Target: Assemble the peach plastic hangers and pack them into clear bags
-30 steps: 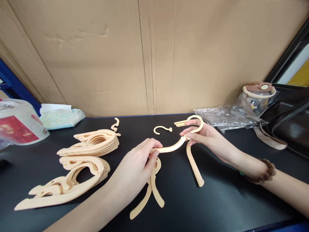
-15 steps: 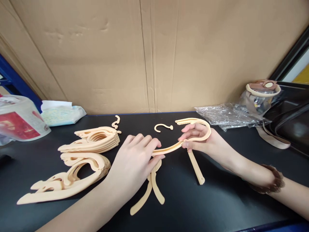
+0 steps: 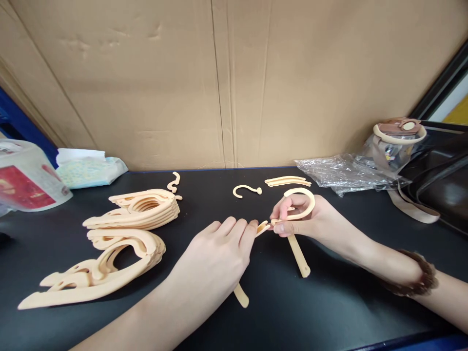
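My right hand [image 3: 310, 219] pinches a curved beige plastic hanger piece [image 3: 305, 197] that loops over its fingers. My left hand [image 3: 215, 256] lies palm down on the black table [image 3: 329, 302], fingers together, covering another beige arm piece whose tip [image 3: 262, 227] pokes out at its fingertips toward the right hand's piece. A straight beige piece [image 3: 299, 255] lies under the right hand. One more piece's end [image 3: 241, 295] sticks out below my left hand.
Stacks of beige hanger parts [image 3: 120, 229] lie at the left. A small hook [image 3: 246, 190], another hook [image 3: 174, 181] and a thin strip [image 3: 287, 181] lie near the cardboard wall. Crumpled plastic bag [image 3: 340, 175], bottle [image 3: 397, 141] and dark bag at right; tissue pack [image 3: 87, 170] at left.
My left hand has lowered flat onto the table over its piece. The right hand's curved piece has swung down, leaving a thin strip lying behind it.
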`<act>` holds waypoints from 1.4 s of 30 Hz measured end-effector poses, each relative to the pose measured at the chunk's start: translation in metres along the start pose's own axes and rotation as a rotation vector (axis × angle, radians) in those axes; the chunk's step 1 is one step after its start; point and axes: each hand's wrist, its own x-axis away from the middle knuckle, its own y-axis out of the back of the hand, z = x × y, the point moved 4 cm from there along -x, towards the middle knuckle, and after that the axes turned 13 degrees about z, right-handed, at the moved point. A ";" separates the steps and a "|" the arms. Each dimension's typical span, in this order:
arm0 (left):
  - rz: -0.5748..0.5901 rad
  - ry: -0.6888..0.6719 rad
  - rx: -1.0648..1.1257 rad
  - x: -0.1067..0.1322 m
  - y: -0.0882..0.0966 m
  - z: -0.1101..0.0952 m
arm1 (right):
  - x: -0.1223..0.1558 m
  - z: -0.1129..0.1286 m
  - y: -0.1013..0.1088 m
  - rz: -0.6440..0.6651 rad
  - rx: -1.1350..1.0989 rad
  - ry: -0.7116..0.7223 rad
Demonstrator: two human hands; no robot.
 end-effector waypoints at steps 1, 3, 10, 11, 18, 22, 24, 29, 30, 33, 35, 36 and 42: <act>0.001 -0.002 0.006 0.000 0.000 0.001 | 0.000 0.000 0.000 0.004 0.000 0.002; 0.000 -0.005 0.000 0.001 0.001 0.002 | 0.000 -0.001 0.000 0.017 -0.024 -0.003; 0.019 0.025 0.041 0.001 0.001 0.006 | -0.003 -0.003 0.005 0.017 -0.060 0.006; 0.020 0.032 0.089 0.001 0.000 0.007 | -0.003 -0.004 0.006 0.016 -0.066 0.004; 0.057 0.082 0.360 0.000 -0.004 0.004 | -0.002 -0.002 0.007 0.077 -0.184 0.013; 0.043 0.068 0.375 -0.002 -0.003 -0.002 | -0.002 0.000 0.002 0.178 -0.213 0.003; 0.007 0.053 0.368 -0.003 -0.002 -0.003 | -0.002 -0.001 -0.001 0.220 -0.231 -0.007; -0.039 0.020 0.393 -0.003 0.000 0.000 | -0.003 -0.005 -0.001 0.234 -0.263 -0.038; -0.033 0.015 0.397 -0.003 0.000 0.000 | -0.003 -0.007 -0.001 0.238 -0.266 -0.046; -0.020 -0.026 0.407 -0.003 0.001 -0.002 | -0.003 -0.011 -0.004 0.275 -0.237 -0.081; -0.023 -0.067 0.421 -0.002 0.003 -0.005 | -0.004 -0.012 -0.008 0.297 -0.205 -0.095; -0.035 -0.081 0.432 -0.001 0.004 -0.007 | -0.004 -0.012 -0.010 0.305 -0.193 -0.097; -0.093 0.004 0.476 0.002 0.009 0.000 | -0.001 -0.001 -0.005 0.266 -0.157 -0.068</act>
